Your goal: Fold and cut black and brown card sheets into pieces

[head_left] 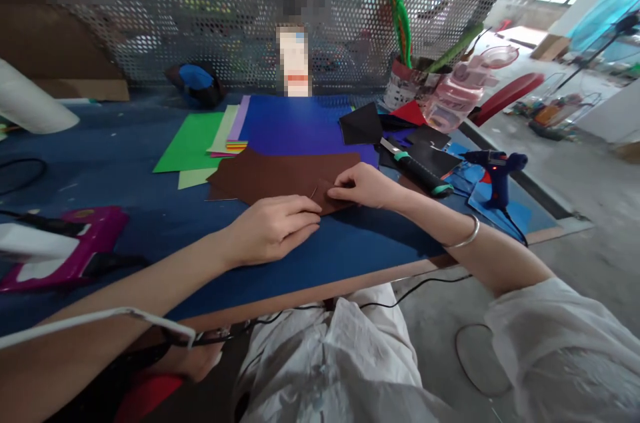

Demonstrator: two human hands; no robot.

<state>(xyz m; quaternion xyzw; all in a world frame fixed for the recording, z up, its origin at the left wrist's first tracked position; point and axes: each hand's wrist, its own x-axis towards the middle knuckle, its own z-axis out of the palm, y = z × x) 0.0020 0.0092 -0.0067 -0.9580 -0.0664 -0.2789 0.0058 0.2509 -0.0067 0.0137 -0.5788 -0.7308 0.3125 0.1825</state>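
Brown sheets [270, 173] that look like craft paper lie in front of me. My left hand [273, 226] rests at their near edge, fingers stretched out and lying flat, the tips touching the brown. Thumb and fingers of my right hand [360, 186] are pinched on a small brown paper piece [323, 195] at the right part of the sheets. A thin curved line or slit shows on that piece between the two hands. What lies under my left fingers is hidden. Behind the brown sheets is a stack of blue paper [300, 123].
A utility knife [420, 170] lies among black scraps [361, 124] on the right. Beyond it are a glue gun [497, 173], a pink bottle [453, 96] and a tool can [400, 83]. Green sheets [193, 140] and a purple power strip [100, 230] are left. Perforated metal [225, 10] stands behind.
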